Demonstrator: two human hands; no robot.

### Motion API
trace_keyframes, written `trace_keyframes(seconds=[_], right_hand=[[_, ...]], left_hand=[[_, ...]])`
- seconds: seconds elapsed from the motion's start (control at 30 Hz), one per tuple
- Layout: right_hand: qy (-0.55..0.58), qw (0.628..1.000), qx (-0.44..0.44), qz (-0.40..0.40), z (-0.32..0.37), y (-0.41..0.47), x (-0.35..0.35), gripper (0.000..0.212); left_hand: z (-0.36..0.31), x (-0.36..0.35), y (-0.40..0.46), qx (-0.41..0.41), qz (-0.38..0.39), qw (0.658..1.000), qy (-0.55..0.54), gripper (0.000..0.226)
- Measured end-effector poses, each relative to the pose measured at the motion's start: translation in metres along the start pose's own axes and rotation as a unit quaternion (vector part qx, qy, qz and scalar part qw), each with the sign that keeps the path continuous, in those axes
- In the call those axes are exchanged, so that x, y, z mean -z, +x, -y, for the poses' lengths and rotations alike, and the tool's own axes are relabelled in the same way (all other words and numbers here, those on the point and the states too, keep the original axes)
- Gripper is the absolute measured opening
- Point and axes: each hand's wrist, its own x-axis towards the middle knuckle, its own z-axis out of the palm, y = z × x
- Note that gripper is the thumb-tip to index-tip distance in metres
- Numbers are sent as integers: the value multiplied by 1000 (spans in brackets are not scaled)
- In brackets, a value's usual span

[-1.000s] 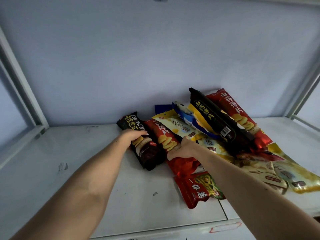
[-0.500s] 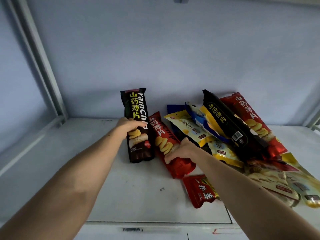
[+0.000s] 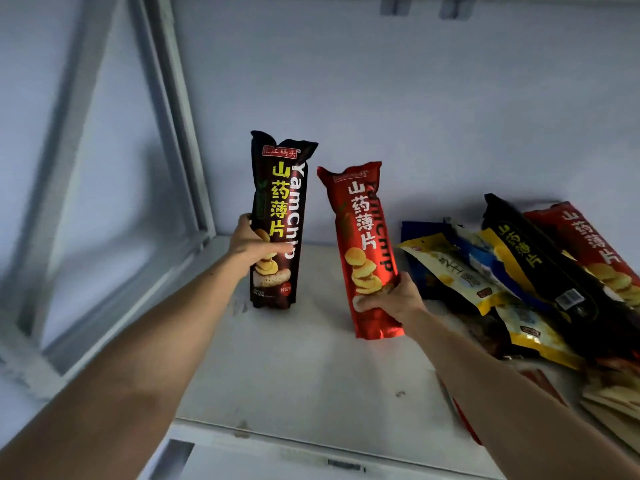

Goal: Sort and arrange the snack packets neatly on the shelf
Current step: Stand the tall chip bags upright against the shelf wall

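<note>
My left hand (image 3: 254, 242) grips a tall black yam-chip packet (image 3: 278, 199) around its lower half and holds it upright near the back left of the white shelf (image 3: 311, 368). My right hand (image 3: 391, 299) grips a red yam-chip packet (image 3: 363, 233) near its bottom; it stands almost upright, leaning slightly left. Whether either packet's base touches the shelf I cannot tell. To the right lies a heap of packets: a black one (image 3: 540, 258), a red one (image 3: 588, 237), yellow ones (image 3: 453, 271) and a blue one (image 3: 415, 233).
A grey metal frame post (image 3: 173, 116) with a diagonal brace closes the shelf's left side. The pale back wall (image 3: 415, 98) stands right behind the packets. The shelf's front edge (image 3: 311, 448) runs below my arms. More flat packets (image 3: 613, 400) lie at the far right front.
Both packets have been lifted from lying in the pile to upright. The black one has moved left toward the corner, and the red one has been pulled clear of the heap.
</note>
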Motion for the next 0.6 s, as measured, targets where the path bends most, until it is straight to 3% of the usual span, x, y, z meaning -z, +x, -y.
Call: trace_keyframes(seconds=[0.17,0.47,0.6], right_hand=[[75,995,58,-38,8,8,-60,89],[84,985,114,-100,8,14,-130,98],[-20,989,104,-107,10,20,-137,99]], left_hand=[[16,35,35,-33,15,999,38,94],[35,62,77,-102,-16,991,84,96],[40,64,92,-123,-28,986,111,100]])
